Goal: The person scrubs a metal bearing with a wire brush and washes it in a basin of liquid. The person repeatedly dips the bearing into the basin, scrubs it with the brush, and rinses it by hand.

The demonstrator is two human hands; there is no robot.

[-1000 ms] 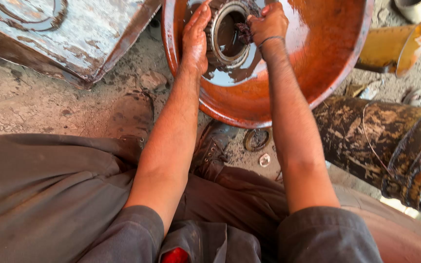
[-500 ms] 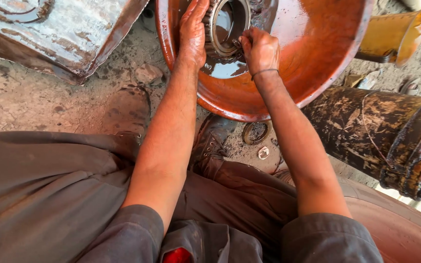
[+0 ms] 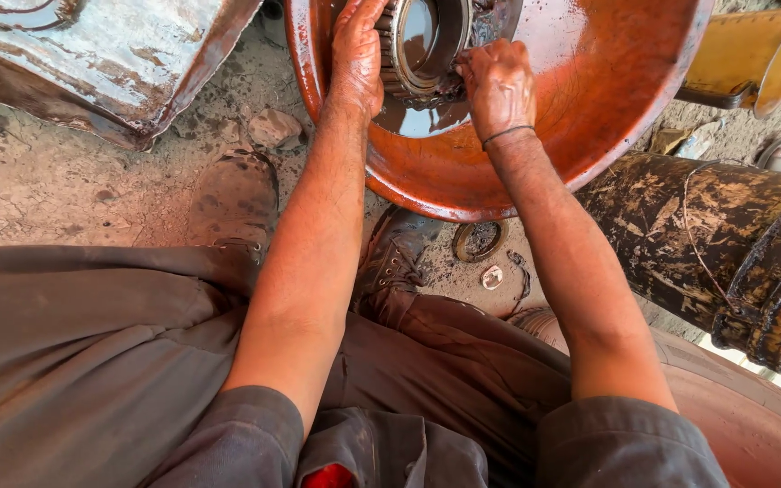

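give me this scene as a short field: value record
left hand: left hand grips the left side of the toothed ring gear
right hand: right hand presses on the gear's lower right
gear: sits in dark liquid in the orange basin
ground: flat metal ring and small disc below the basin
right side: greasy cylinder
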